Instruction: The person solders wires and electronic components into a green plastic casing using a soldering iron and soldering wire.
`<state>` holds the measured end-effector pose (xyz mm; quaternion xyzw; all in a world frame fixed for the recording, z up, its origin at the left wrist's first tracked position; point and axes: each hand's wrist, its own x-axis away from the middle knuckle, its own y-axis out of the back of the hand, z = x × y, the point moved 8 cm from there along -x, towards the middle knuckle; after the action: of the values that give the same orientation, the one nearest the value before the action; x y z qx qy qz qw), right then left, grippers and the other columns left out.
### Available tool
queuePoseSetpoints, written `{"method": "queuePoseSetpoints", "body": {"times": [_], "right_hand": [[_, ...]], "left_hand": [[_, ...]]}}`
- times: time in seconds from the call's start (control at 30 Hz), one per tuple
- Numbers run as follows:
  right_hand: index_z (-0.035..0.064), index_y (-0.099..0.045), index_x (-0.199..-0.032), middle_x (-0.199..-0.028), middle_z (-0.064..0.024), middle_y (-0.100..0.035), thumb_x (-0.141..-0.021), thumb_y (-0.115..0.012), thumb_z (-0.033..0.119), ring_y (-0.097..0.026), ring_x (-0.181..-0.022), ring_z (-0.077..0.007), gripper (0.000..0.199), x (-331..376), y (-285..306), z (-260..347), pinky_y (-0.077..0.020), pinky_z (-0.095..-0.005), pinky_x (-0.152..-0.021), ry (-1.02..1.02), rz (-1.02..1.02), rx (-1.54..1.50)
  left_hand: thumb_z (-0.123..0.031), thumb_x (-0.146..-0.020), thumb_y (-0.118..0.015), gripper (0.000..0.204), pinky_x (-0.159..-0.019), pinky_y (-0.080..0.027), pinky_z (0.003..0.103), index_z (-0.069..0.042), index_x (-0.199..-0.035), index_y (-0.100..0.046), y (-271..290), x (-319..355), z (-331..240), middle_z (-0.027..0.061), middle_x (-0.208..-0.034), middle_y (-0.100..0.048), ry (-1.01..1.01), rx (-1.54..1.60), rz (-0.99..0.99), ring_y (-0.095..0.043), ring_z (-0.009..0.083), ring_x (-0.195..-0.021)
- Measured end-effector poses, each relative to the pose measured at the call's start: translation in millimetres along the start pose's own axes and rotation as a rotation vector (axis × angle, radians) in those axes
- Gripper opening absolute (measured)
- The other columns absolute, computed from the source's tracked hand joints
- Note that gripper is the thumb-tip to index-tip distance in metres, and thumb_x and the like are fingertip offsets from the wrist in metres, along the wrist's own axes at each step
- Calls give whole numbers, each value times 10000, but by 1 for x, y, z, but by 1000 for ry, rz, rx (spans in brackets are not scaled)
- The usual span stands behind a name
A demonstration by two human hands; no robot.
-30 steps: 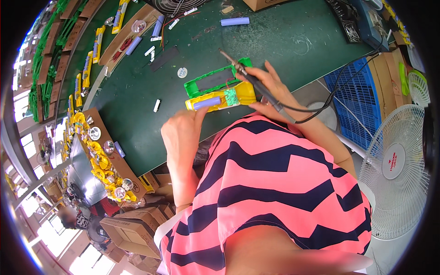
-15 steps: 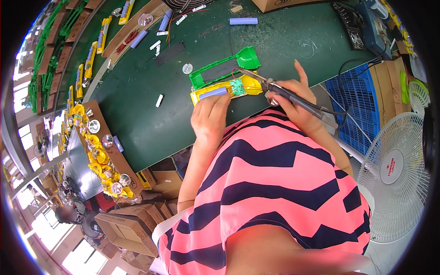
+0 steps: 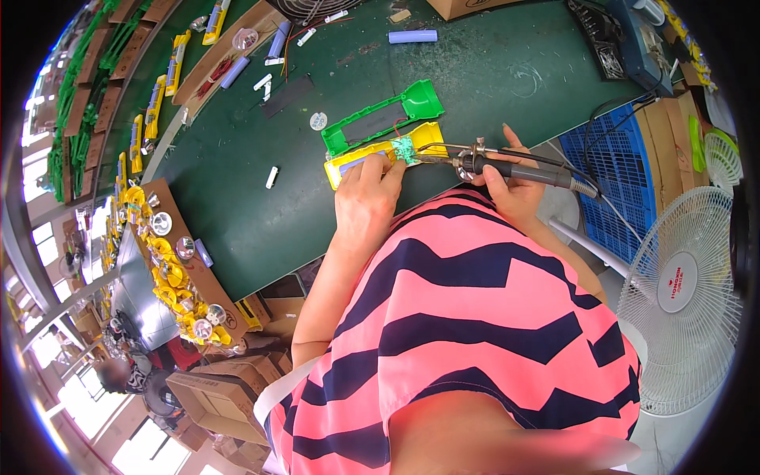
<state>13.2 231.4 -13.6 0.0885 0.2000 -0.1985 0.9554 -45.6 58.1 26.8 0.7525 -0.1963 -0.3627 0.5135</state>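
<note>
My left hand (image 3: 366,198) presses down on a yellow plastic housing (image 3: 348,163) lying on the green workbench (image 3: 237,182); a small green circuit board (image 3: 406,148) sits in the housing's right end. My right hand (image 3: 511,190) grips a soldering iron (image 3: 507,165) by its black handle, and the iron's tip rests at the circuit board. A green plastic housing half (image 3: 378,120) lies just behind the yellow one, touching it.
A purple battery cell (image 3: 412,36) lies at the back of the bench, with white bits and a round lens (image 3: 317,120) nearby. Yellow parts fill a cardboard tray (image 3: 178,277) at left. A blue crate (image 3: 625,190) and a white fan (image 3: 682,297) stand at right.
My left hand shifted right along the yellow housing and now holds it down. The soldering iron swung from upright to nearly level, its tip now at the circuit board.
</note>
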Motion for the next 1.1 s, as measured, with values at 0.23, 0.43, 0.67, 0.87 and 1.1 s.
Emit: {"method": "queuePoseSetpoints", "body": {"times": [0.23, 0.43, 0.67, 0.87, 1.1], "right_hand": [[11, -565, -898, -573, -9, -622, -753, -613, 45, -596, -671, -75, 156, -1, -5, -3, -231, -472, -1020, -21, 25, -1], [14, -567, -893, -580, -4, -625, -751, -611, 41, -596, -657, -76, 151, 4, -6, -4, -239, -475, -1014, -19, 12, 8], [-3, -554, -912, -599, -11, -630, -769, -610, 42, -599, -642, -81, 160, 4, -4, 0, -227, -475, -1017, -42, 7, -9], [-31, -533, -977, -592, -57, -616, -799, -547, 11, -619, -729, -126, 183, -12, 6, -2, -161, -460, -1061, -37, 0, -32], [41, -620, -817, -870, -121, -610, -682, -704, 136, -576, -878, -249, 186, -4, 30, -12, -291, -488, -976, -58, -218, 129]], "left_hand": [[-20, -644, -645, 229, -553, -458, 295, -87, -862, -645, -1, -2, 1, 30, -776, -526, 2, 29, 26, -545, 191, -652], [-19, -643, -645, 228, -545, -458, 292, -89, -860, -645, -1, 1, 0, 28, -774, -520, 5, 7, 33, -540, 187, -643], [-31, -651, -647, 221, -540, -458, 291, -87, -864, -645, -2, 4, -1, 28, -778, -517, 22, -26, 69, -539, 186, -641], [-27, -656, -631, 217, -562, -460, 308, -83, -866, -639, -7, -4, 4, 47, -787, -520, 38, -31, 81, -546, 204, -658], [-113, -733, -629, 162, -652, -428, 339, -10, -856, -650, 2, 9, 37, 128, -876, -551, 348, 187, -41, -536, 292, -813]]}}
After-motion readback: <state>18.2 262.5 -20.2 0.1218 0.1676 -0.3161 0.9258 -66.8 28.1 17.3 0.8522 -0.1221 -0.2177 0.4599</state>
